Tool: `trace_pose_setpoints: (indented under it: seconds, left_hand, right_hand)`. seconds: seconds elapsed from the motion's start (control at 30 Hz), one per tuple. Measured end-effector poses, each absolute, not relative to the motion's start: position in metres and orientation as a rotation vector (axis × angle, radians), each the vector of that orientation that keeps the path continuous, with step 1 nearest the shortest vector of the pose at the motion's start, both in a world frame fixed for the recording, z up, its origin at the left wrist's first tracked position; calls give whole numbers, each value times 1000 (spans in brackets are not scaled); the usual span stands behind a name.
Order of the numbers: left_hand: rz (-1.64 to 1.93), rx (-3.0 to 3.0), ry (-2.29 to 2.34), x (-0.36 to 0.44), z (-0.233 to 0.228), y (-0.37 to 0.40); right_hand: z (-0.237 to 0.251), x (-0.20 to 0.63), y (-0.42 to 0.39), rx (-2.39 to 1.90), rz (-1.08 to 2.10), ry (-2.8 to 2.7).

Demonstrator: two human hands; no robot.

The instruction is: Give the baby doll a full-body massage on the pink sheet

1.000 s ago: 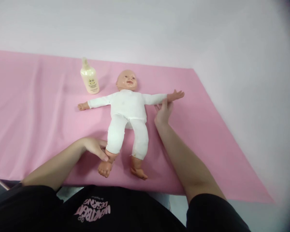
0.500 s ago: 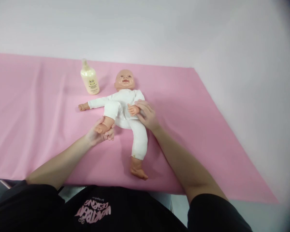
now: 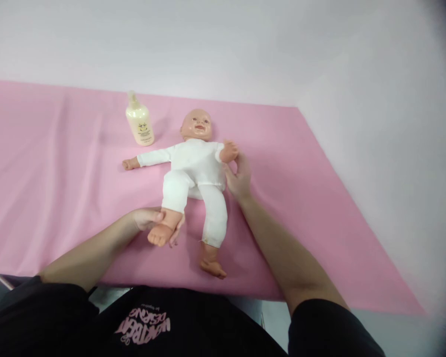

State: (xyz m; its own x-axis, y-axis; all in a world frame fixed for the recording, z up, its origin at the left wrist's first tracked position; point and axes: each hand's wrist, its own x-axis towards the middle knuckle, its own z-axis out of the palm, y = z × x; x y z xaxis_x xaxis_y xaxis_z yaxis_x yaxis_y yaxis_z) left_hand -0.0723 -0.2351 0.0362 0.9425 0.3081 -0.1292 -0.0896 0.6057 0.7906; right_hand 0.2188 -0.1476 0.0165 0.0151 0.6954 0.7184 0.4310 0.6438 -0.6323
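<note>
Left hand [image 3: 148,218]: fingers wrap ankle [image 3: 172,217] of doll [image 3: 198,161], bare foot [image 3: 159,235] just below them. Right hand [image 3: 240,179]: fingers grasp its bent arm [image 3: 219,151]. Pump bottle [image 3: 139,125] stands well beyond left fingers.

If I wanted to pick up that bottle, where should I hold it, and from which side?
Probably around the middle of the bottle, coming from the left. It stands on its base, and its body is broad below a narrower top. The doll's outstretched arm lies on the near side and the doll's head to the right.
</note>
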Motion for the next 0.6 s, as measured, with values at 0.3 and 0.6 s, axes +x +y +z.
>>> trace_pose_setpoints:
  seconds: [0.3,0.6]
  left_hand:
    - [-108,1256,280,-69,59,-241]
    - [-105,1281,294,-67,60,-242]
  right_hand:
    - [7,257,-116,-1005,840,-712]
    - [8,260,-117,-1006,1000,-508]
